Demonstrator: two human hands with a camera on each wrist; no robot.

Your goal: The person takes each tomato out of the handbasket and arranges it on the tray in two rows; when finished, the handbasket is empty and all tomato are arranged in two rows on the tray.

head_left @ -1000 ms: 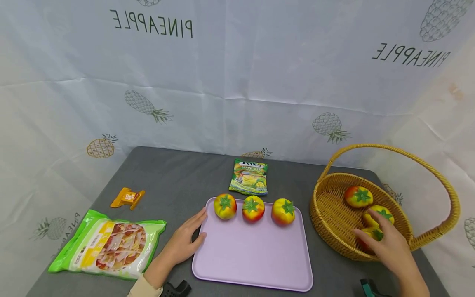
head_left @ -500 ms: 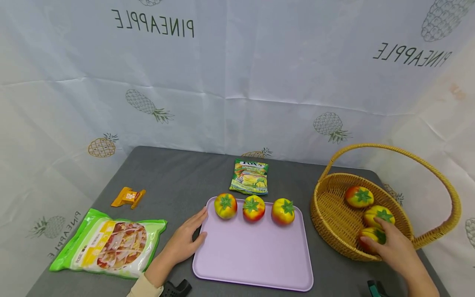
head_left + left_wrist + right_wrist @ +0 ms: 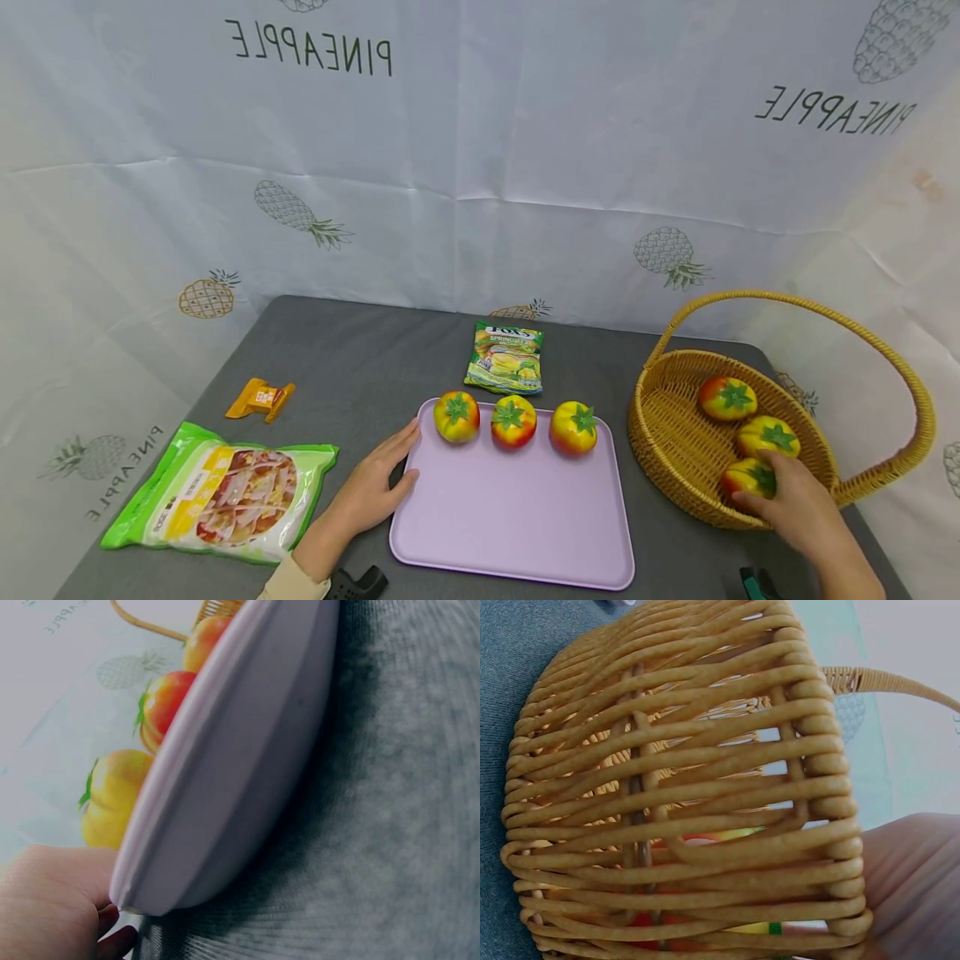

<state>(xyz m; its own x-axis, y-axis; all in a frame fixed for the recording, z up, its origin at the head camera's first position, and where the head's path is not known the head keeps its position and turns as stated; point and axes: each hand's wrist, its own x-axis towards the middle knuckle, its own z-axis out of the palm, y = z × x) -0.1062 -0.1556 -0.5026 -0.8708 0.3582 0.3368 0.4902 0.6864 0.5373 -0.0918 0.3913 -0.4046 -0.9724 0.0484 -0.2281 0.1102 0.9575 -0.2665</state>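
My right hand (image 3: 804, 504) reaches over the near rim of the wicker basket (image 3: 678, 467), thumb and fingers gripping the nearest yellow-and-red toy fruit with a green leafy top (image 3: 745, 481). Two similar fruits, one farthest back (image 3: 727, 398) and one in the middle (image 3: 768, 436), lie beside it. The right wrist view shows the basket's woven wall (image 3: 705, 780) hiding the fingers. My left hand (image 3: 372, 485) rests with extended fingers against the left edge of the lilac tray (image 3: 510, 517). Along the tray's far side sit three matching fruits (image 3: 456, 417) in a row.
Behind the tray lies a green FOX'S candy bag (image 3: 505, 358). To the left are a small orange wrapped snack (image 3: 259, 400) and a large green-and-white food packet (image 3: 225, 496). The tall basket handle (image 3: 892, 350) arches over the right side. A pineapple-print curtain (image 3: 450, 167) hangs behind the table.
My right hand, spread above the fruits a second ago, has lowered and closed its thumb and fingers on the nearest one. The left hand and tray have stayed put.
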